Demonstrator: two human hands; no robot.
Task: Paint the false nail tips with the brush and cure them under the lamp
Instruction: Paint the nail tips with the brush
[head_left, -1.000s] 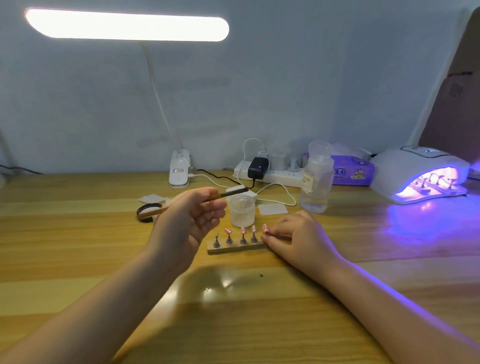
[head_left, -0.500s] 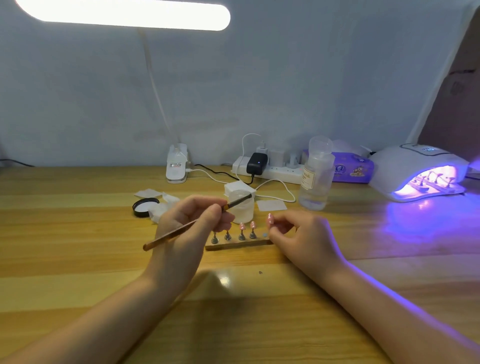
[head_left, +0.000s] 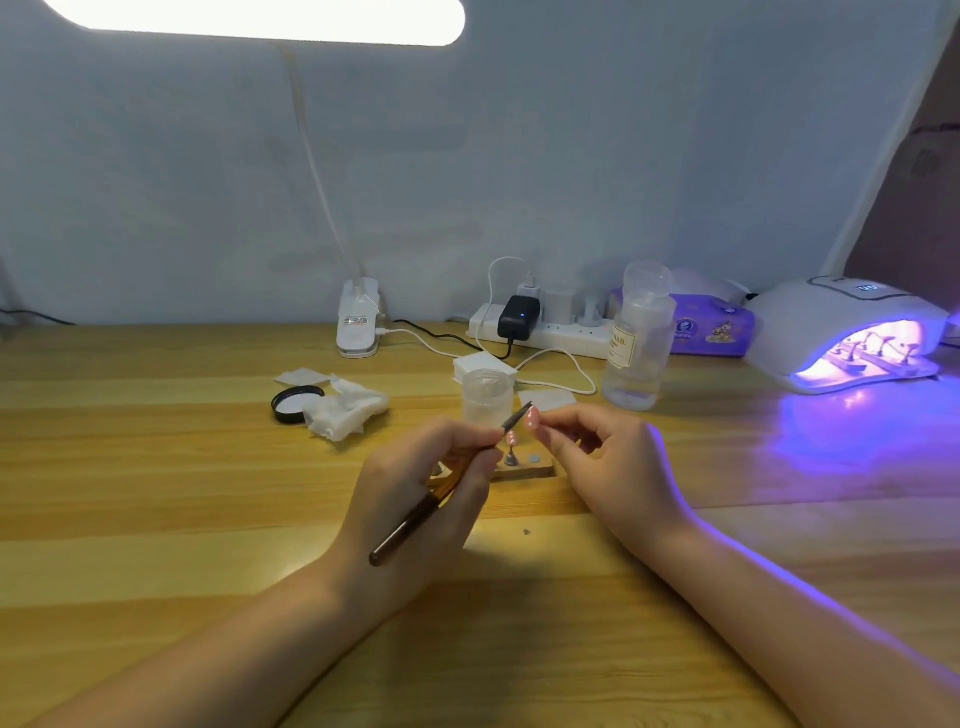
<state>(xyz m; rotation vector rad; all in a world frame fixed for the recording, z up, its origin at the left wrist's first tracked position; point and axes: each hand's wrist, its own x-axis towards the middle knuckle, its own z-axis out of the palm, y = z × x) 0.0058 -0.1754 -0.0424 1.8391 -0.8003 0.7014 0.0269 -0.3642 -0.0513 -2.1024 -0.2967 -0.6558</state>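
A slim amber-handled brush (head_left: 441, 488) is being gripped by the left hand (head_left: 415, 499), its tapered bristles at 9 o'clock of a glossy pink nail tip (head_left: 532, 417) being pinched by the right hand (head_left: 613, 467).

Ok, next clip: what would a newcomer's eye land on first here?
Probably the curing lamp at far right, glowing violet over a rack of nail tips and spilling light across the wooden table. Then the centre: the left hand holds a brush up to a pink nail tip pinched in the right hand. A bright desk lamp glares overhead.
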